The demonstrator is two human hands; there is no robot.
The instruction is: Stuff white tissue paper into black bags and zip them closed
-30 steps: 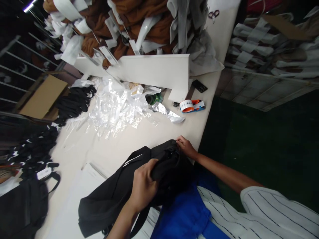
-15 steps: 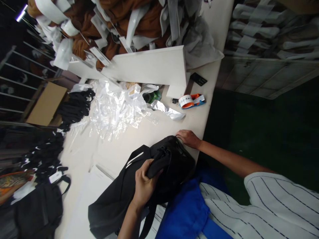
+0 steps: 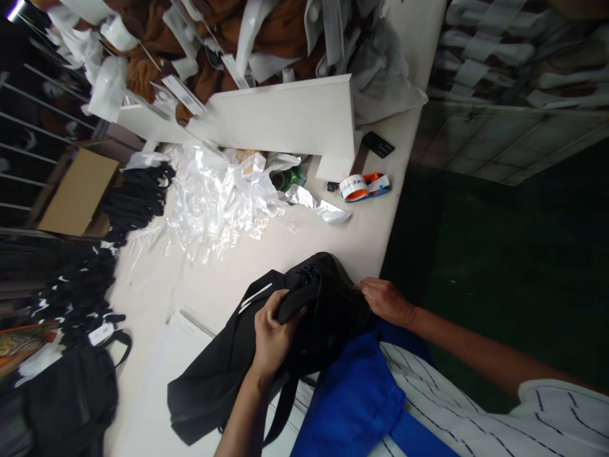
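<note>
A black bag (image 3: 214, 368) lies tilted across the table edge against my blue apron (image 3: 352, 393). Two short white stripes mark its upper side, and a dark strap loops down below it. My left hand (image 3: 275, 333) is closed around a thick, padded dark fold of the bag, thumb on top. At the bag's right end, my right hand (image 3: 386, 299) pinches the rim with fingertips together; whether a zip pull is between them is hidden. The bag's inside is too dark to make out.
Clear plastic wrappers (image 3: 214, 203) are heaped behind the bag. An orange-and-blue tape dispenser (image 3: 364, 188) and a black phone-like device (image 3: 379, 145) lie near the table's right edge. A white partition (image 3: 285, 117) fronts brown wrapped goods. Another black bag (image 3: 66, 400) is at left.
My right hand has moved along the bag's rim, rightward and toward my body, from its far corner. My left hand keeps its grip, and the bag has barely shifted.
</note>
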